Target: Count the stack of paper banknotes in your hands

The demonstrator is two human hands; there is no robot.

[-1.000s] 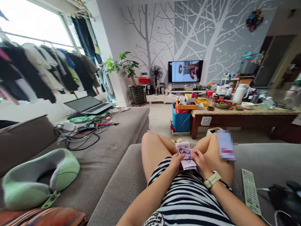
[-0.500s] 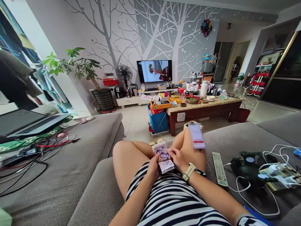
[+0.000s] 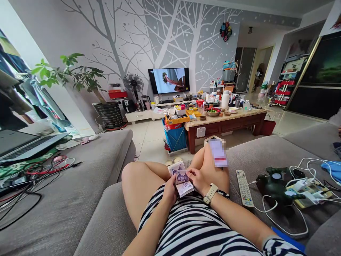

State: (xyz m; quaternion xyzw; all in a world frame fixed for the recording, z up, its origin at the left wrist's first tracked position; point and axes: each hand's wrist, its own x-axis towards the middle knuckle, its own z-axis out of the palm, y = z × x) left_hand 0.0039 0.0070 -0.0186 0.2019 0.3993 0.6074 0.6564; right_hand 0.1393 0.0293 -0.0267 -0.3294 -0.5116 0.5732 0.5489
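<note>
Banknotes: pale purple, printed with portrait and numeral 5, overlapping, edges offset.
Left hand: clamped on left edge.
Right hand: pinched at right edge.

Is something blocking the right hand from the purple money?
Nothing visible is. The right hand has its fingers on the right edge of the purple banknotes, and the left hand holds them too.

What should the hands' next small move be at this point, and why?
Probably the right hand should ease the front banknote sideways: it pinches that note's right edge, the left hand holds the left side, and other banknotes show behind it, so sliding one apart seems a sensible small step.
</note>
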